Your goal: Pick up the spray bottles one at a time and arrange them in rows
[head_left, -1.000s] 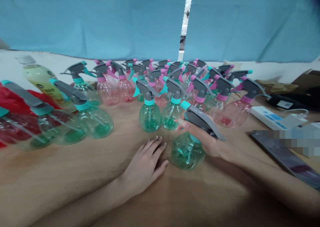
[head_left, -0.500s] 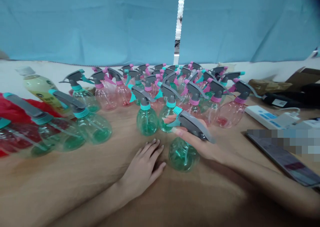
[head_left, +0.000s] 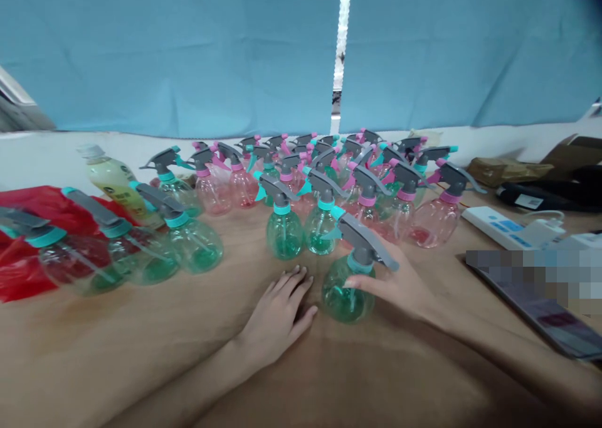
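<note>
A round, clear green spray bottle point(head_left: 343, 299) with a grey trigger head and turquoise collar stands upright on the table. My right hand point(head_left: 402, 283) is wrapped round its shoulder from the right, thumb across the front; the other fingers are mostly hidden behind it. Flat on the tabletop, just left of this bottle, lies my left hand point(head_left: 277, 318), fingers stretched out and nothing in it. Two similar bottles, one green spray bottle point(head_left: 285, 233) and its neighbour point(head_left: 320, 230), stand directly behind my hands.
Several pink and green spray bottles point(head_left: 435, 221) crowd the back of the table point(head_left: 188, 327). More green ones point(head_left: 200, 246) stand at left, near a red plastic bag point(head_left: 23, 271) and a yellowish labelled bottle point(head_left: 115, 180). A power strip point(head_left: 493, 224) and a dark flat device point(head_left: 531, 309) lie at right.
My right hand has moved from the trigger head down to the bottle's shoulder. The left hand keeps its place on the table. The view has shifted slightly left.
</note>
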Demonstrator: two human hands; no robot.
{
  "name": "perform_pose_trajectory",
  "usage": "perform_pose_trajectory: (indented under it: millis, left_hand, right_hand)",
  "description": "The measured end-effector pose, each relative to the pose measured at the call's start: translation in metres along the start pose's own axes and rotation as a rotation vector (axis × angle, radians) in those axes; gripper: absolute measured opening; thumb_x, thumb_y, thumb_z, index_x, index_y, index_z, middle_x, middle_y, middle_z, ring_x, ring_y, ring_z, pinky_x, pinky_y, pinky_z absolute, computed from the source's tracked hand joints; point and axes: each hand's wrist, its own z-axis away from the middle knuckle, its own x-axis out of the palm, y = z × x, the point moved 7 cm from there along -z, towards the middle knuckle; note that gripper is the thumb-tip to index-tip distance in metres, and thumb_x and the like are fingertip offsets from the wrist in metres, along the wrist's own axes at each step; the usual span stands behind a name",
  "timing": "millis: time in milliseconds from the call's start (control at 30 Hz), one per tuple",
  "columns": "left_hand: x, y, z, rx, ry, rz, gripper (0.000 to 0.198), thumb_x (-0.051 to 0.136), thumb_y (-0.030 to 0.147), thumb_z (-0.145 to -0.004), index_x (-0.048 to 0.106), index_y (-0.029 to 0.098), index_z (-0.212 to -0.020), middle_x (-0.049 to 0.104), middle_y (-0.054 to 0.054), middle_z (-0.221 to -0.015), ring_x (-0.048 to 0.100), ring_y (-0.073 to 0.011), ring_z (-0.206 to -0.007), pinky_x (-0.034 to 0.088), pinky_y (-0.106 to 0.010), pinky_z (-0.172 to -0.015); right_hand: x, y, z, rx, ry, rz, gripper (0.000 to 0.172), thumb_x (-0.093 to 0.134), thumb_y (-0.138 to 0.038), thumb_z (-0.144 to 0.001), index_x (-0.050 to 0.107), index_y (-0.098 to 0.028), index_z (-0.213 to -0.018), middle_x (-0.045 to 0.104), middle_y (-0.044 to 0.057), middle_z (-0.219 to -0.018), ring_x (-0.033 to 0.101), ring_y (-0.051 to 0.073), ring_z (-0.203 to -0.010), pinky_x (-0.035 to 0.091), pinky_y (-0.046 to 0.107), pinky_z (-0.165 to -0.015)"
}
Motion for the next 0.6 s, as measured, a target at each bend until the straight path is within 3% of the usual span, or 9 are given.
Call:
perform_pose_trajectory:
  millis: [100,267,433,600]
  left_hand:
    - [-0.001,0.002,0.001,0.016,0.007,-0.011,0.045,0.048,0.035,-0.097,0.047,0.01,-0.134,0.048,-0.015,-0.142,0.042,-0.028,-0.132,0.037,-0.046,-0.106]
    - [0.0,0.003,0.001,0.02,0.023,-0.024,0.045,0.048,0.035,-0.097,0.049,0.009,-0.133,0.049,-0.016,-0.14,0.043,-0.0283,-0.131,0.037,-0.045,-0.106]
    - [-0.003,0.002,0.009,0.018,0.042,-0.007,0.043,0.047,0.034,-0.097,0.05,0.009,-0.132,0.05,-0.016,-0.14,0.044,-0.028,-0.13,0.036,-0.045,-0.106]
    - [-0.015,-0.018,0.041,-0.026,0.084,0.016,0.043,0.042,0.035,-0.098,0.05,0.01,-0.132,0.052,-0.015,-0.138,0.047,-0.0269,-0.128,0.037,-0.044,-0.105]
  right_hand:
    - [-0.01,0.003,0.014,-0.005,0.052,0.119,0.061,0.076,-0.043,-0.07,0.049,-0.024,-0.122,0.062,0.007,-0.116,0.059,0.025,-0.105,0.048,0.038,-0.088]
    - [-0.012,-0.006,0.021,-0.047,0.065,0.305,0.04,0.071,-0.045,-0.077,0.056,-0.022,-0.107,0.065,0.007,-0.103,0.061,0.025,-0.096,0.048,0.04,-0.085]
    - [0.003,-0.017,0.016,-0.085,0.023,0.34,0.034,0.068,-0.045,-0.08,0.058,-0.022,-0.103,0.068,0.006,-0.098,0.064,0.024,-0.092,0.05,0.039,-0.082]
    - [0.026,-0.028,0.01,-0.076,-0.02,0.34,0.04,0.068,-0.048,-0.078,0.058,-0.023,-0.108,0.07,0.006,-0.1,0.065,0.026,-0.094,0.051,0.042,-0.083]
